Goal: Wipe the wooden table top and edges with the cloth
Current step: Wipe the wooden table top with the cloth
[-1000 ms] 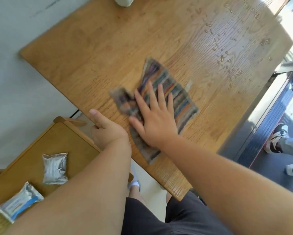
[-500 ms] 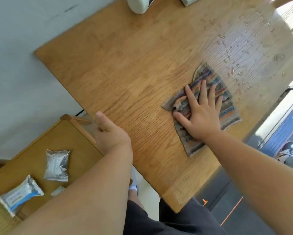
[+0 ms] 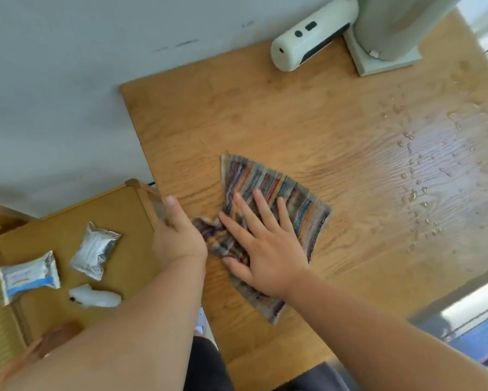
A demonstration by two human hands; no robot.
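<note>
Striped woven cloth point(image 3: 276, 198) under flat right hand point(image 3: 265, 249)

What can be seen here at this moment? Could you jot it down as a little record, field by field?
Surface: wooden table
Cloth: striped cloth, spread on the table near its left edge
Right hand: right hand flat on the cloth, fingers spread
Left hand: left hand at the table's left edge, thumb on top, fingers hidden
Wet patch: water droplets on the table's right side
Far end: white device
Side table: side table with silver packet
</note>
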